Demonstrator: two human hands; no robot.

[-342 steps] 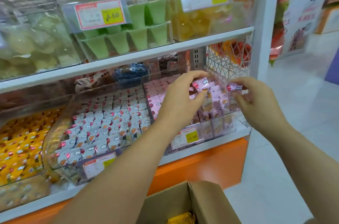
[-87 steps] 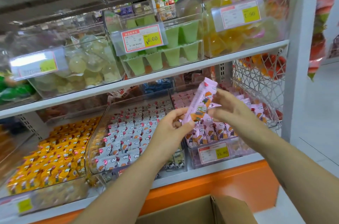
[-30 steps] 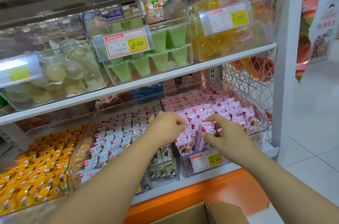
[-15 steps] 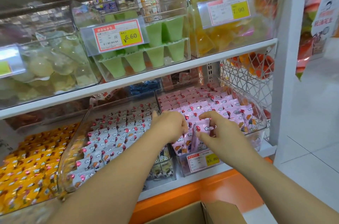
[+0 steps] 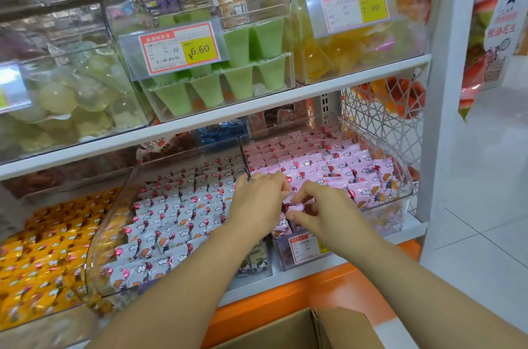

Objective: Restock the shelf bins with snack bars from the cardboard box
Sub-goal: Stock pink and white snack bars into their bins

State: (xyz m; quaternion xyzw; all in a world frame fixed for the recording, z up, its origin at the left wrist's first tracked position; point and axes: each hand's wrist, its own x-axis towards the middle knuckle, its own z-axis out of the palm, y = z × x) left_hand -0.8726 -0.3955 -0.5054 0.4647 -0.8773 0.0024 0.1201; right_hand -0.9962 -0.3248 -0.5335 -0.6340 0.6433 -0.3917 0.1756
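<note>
Rows of pink snack bars fill a clear bin at the right end of the lower shelf. Both my hands work at that bin's front left corner. My right hand pinches a pink bar between thumb and fingers. My left hand has its fingers curled onto the same front row of bars, touching them. The cardboard box shows only its open top edge at the bottom of the view, below the shelf.
A clear bin of white snack bars sits left of the pink one, then yellow bars further left. The upper shelf carries bins of green cups, pale jellies and yellow jellies. A white post and tiled floor lie to the right.
My hands came down from holding a pink bar up above the bin into its front left corner. Over the last second they have stayed there, shifting a little among the front bars.
</note>
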